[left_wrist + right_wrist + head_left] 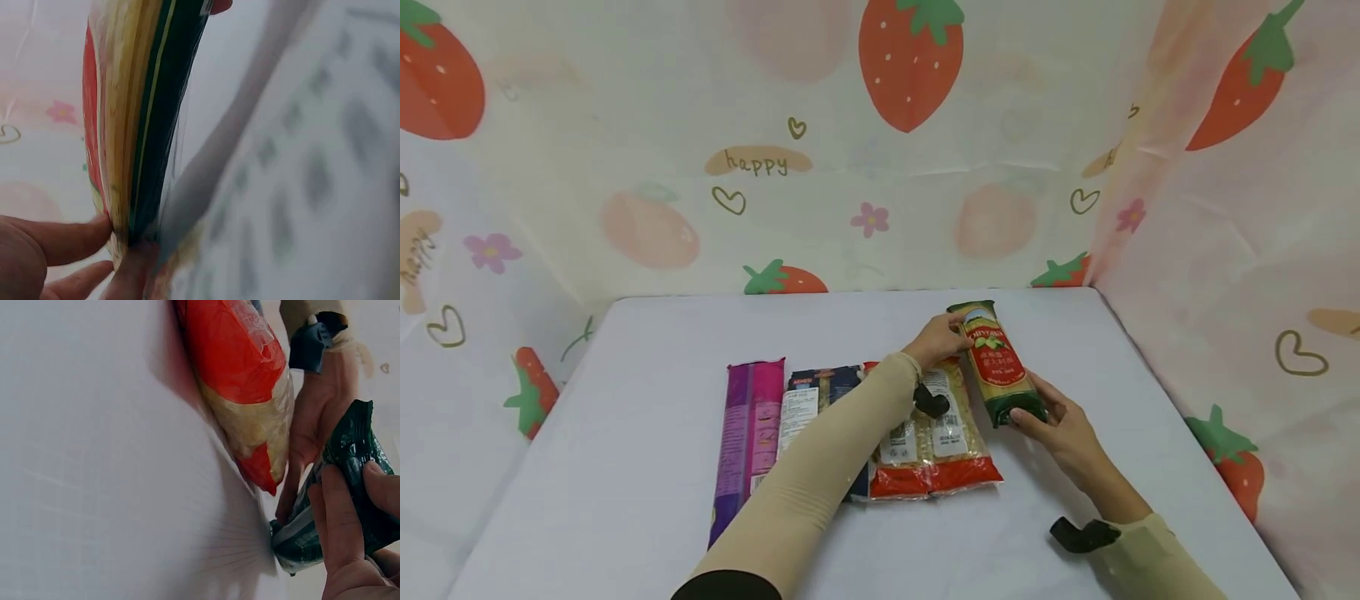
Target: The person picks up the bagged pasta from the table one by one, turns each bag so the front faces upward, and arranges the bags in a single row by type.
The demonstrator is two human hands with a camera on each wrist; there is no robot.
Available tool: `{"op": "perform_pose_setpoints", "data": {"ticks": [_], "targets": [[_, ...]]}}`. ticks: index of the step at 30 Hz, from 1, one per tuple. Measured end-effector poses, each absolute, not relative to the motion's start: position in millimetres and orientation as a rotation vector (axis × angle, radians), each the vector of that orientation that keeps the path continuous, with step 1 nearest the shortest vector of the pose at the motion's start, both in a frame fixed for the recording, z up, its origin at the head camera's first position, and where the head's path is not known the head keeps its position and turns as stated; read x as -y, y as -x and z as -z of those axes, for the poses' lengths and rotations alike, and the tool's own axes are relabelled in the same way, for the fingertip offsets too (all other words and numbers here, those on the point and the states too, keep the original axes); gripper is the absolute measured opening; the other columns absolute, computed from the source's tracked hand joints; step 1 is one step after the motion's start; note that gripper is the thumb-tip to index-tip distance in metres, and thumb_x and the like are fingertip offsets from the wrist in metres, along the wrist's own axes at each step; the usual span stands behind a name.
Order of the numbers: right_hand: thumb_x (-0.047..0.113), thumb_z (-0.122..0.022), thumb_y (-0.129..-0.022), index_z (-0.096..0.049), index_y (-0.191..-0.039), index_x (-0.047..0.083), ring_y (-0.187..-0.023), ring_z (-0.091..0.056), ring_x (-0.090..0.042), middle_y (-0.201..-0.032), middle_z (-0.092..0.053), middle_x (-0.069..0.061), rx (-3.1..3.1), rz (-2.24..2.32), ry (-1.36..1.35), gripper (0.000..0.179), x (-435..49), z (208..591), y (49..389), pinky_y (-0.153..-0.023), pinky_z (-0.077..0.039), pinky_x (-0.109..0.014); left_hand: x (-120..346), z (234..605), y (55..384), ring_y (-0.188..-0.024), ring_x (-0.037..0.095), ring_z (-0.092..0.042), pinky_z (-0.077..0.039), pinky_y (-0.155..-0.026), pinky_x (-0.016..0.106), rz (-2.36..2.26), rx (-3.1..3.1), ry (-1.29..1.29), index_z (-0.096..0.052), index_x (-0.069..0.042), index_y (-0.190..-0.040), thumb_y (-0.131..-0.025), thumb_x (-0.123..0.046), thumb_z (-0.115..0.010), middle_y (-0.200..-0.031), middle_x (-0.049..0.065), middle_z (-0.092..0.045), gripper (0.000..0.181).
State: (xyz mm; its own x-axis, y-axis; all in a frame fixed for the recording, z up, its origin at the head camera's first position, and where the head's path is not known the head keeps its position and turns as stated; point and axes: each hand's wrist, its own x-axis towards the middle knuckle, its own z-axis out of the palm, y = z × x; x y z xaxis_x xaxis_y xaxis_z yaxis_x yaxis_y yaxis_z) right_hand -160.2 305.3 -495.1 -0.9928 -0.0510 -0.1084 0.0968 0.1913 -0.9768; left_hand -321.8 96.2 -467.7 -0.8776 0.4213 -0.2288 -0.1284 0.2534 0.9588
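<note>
spaghetti pack pinched between two hands

the left hand pinches the far end by its left edge, fingers parted only by the film and pasta; the right hand has thumb and fingers closed on the near green end. the pack spans them — long axis slanting far-left to near-right, each hand equally close. just left, clear red-ended packaging lies on the white surface — beyond it, a purple-and-pink packet.

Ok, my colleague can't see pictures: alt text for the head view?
A person's left grip and right grip hold a green-ended packet by its ends at a white table. Left of it lie red-ended packaging, a dark blue packet and a purple packet.
</note>
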Motion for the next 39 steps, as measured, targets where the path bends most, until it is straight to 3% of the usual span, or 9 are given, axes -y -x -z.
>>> {"op": "perform_pose_setpoints", "data": {"ticks": [6,14,24,33,39], "targets": [[0.023,-0.074,-0.105,-0.026,-0.172,0.013,-0.122,-0.058,0.002,-0.167,-0.037,-0.019,-2.257,2.001,-0.091,0.084,-306,496,164,-0.096,-0.057,-0.019,-99,467,320,-0.132,0.037,-0.061,-0.060,-0.088,0.045,-1.626,-2.160,-0.276,-0.040,-0.001,-0.164,-0.109,-0.007,-0.063,-0.161,0.025,-0.047,0.060],[0.025,-0.071,-0.107,-0.026,-0.172,0.013,-0.122,-0.054,0.009,-0.172,-0.032,-0.017,-2.307,1.987,-0.136,0.081,-312,496,170,-0.094,-0.053,-0.012,-105,469,321,-0.139,0.036,-0.057,-0.057,-0.101,0.052,-1.592,-2.205,-0.356,-0.044,-0.001,-0.162,-0.109,-0.011,-0.064,-0.162,0.020,-0.049,0.057],[0.026,-0.070,-0.108,-0.022,-0.173,0.015,-0.139,-0.046,-0.006,-0.175,-0.028,-0.014,-2.273,2.031,-0.144,0.081,-318,497,176,-0.099,-0.051,-0.012,-112,465,322,-0.151,0.035,-0.046,-0.045,-0.119,0.048,-1.470,-2.303,-0.379,-0.046,0.000,-0.161,-0.109,-0.015,-0.066,-0.164,0.018,-0.048,0.058],[0.019,-0.069,-0.107,-0.020,-0.173,0.014,-0.137,-0.047,-0.009,-0.176,-0.023,-0.016,-2.098,2.172,-0.183,0.082,-327,497,184,-0.104,-0.053,-0.020,-114,466,325,-0.155,0.035,-0.040,-0.040,-0.124,0.049,-1.510,-2.208,-0.453,-0.041,-0.003,-0.164,-0.107,-0.013,-0.069,-0.167,0.018,-0.043,0.065],[0.018,-0.069,-0.107,-0.018,-0.174,0.015,-0.146,-0.040,-0.017,-0.178,-0.018,-0.015,-2.061,2.172,-0.209,0.084,-333,496,186,-0.104,-0.053,-0.020,-119,469,327,-0.156,0.034,-0.040,-0.036,-0.126,0.043,-1.492,-2.150,-0.471,-0.032,-0.001,-0.168,-0.106,-0.012,-0.071,-0.172,0.019,-0.035,0.074]]}}
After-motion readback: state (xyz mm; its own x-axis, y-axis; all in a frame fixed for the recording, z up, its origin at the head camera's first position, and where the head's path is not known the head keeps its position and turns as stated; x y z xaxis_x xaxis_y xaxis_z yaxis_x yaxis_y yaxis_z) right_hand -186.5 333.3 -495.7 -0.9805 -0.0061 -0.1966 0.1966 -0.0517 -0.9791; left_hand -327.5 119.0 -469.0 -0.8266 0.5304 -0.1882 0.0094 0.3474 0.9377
